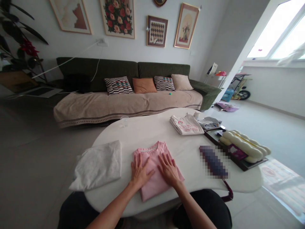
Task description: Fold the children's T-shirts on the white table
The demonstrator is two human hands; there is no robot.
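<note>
A pink T-shirt (154, 187) lies folded on the white table, its ribbed collar toward the far side. On its left part rests my left hand (140, 171), flat with the fingers spread. My right hand (168, 170) presses flat on the right part, fingers likewise apart. To the left is a light grey garment (100, 165), loosely folded and hanging slightly over the table edge. Farther back on the right sits a folded white shirt (187, 124) with a pink print.
The rounded white table (133, 130) bears a clear cup (124, 121) at the back. On the right are a blurred-out dark item (213, 162) with a strap and a dark tray (252, 166) holding a pale yellow puffy tissue cover (245, 143). A green sofa (164, 68) stands behind.
</note>
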